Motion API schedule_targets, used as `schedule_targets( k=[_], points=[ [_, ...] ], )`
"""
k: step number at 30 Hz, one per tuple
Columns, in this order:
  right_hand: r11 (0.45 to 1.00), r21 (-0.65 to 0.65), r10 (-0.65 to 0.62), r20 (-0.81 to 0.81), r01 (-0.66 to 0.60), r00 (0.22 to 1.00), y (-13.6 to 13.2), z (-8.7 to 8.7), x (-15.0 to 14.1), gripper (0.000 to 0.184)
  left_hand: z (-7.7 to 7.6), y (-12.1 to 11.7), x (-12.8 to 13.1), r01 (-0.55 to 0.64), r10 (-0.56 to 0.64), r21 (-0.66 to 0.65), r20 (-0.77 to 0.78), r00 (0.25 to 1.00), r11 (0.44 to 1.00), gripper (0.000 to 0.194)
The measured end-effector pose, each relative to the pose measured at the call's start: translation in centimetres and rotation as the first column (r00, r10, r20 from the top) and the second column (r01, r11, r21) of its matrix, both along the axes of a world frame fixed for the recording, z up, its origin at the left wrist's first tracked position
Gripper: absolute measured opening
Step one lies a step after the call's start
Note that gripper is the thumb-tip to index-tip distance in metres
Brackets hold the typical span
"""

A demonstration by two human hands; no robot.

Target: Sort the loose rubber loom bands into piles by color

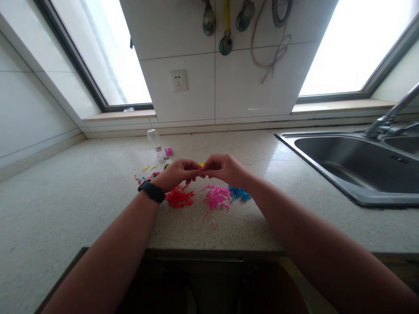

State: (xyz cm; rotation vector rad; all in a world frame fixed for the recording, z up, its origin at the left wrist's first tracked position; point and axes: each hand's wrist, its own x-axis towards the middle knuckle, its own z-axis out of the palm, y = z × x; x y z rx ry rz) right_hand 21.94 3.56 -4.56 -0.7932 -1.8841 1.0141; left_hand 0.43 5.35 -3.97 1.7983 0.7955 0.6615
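Note:
My left hand (181, 173), a dark band on its wrist, pinches with thumb and fingers. Its fingertips meet those of my right hand (225, 168), which is pinched too; whatever sits between them is too small to make out. Below my left hand lies a loose pile of red bands (180, 197), thin and stringy like small elastics. A pink pile (218, 197) is under my right hand, with a few pale pink strands straggling toward the counter's front. Partly behind my right wrist is a blue pile (239, 194). Some yellow (201, 164) shows just behind the fingertips.
On the counter (98, 183), a clear bottle (155, 142) stands at the back left beside a small pink packet (168, 151). Mixed coloured bits (144, 178) lie left of my left hand. A steel sink (356, 165) with a tap (386, 120) is at the right.

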Motion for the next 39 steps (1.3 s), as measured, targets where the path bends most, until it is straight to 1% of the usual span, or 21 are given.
schedule_targets(
  k=[4, 9, 13, 16, 18, 22, 30, 35, 37, 39],
  points=[
    [1.0, -0.008, -0.007, -0.038, 0.007, 0.999, 0.2, 0.1, 0.1, 0.017, -0.3, 0.2, 0.1, -0.025, 0.024, 0.015, 0.032, 0.999, 1.0, 0.024],
    [0.999, -0.029, -0.046, -0.09, 0.043, 0.995, -0.1, 1.0, 0.2, 0.021, -0.6, 0.2, 0.2, -0.058, 0.057, 0.006, 0.072, 0.996, 0.998, 0.026],
    [0.995, -0.063, -0.082, -0.181, 0.072, 0.98, -0.2, 1.6, 0.3, 0.023, -0.4, 0.0, 0.1, -0.018, 0.021, -0.031, 0.12, 0.993, 0.999, 0.025],
    [0.995, -0.058, -0.092, -0.259, 0.079, 0.962, -0.1, 1.7, 0.4, 0.023, -0.2, -0.2, 0.1, 0.029, -0.021, -0.075, 0.1, 0.995, 0.997, 0.024],
    [0.995, -0.046, -0.095, -0.282, 0.086, 0.955, -0.1, 1.8, 0.5, 0.023, -0.1, -0.3, 0.1, 0.046, -0.04, -0.088, 0.069, 0.997, 0.995, 0.022],
    [0.993, -0.044, -0.119, -0.272, 0.111, 0.955, -0.2, 1.9, 0.6, 0.024, 0.0, -0.4, 0.2, 0.043, -0.039, -0.085, 0.039, 0.998, 0.995, 0.019],
    [0.994, -0.04, -0.109, -0.266, 0.102, 0.958, -0.3, 2.0, 0.6, 0.023, 0.3, -0.6, 0.2, 0.067, -0.063, -0.086, 0.046, 0.997, 0.994, 0.02],
    [0.993, -0.041, -0.117, -0.267, 0.11, 0.957, -0.4, 2.1, 0.6, 0.024, 0.0, -0.5, 0.2, 0.102, -0.101, -0.044, 0.044, 0.994, 0.994, 0.018],
    [0.992, -0.043, -0.128, -0.253, 0.122, 0.959, -0.4, 2.1, 0.6, 0.024, -0.3, -0.4, 0.3, 0.127, -0.127, -0.023, 0.018, 0.992, 0.992, 0.017],
    [0.991, -0.046, -0.13, -0.236, 0.123, 0.963, -0.4, 2.1, 0.6, 0.024, -0.5, -0.3, 0.5, 0.157, -0.156, 0.025, -0.061, 0.986, 0.987, 0.017]
  ],
)
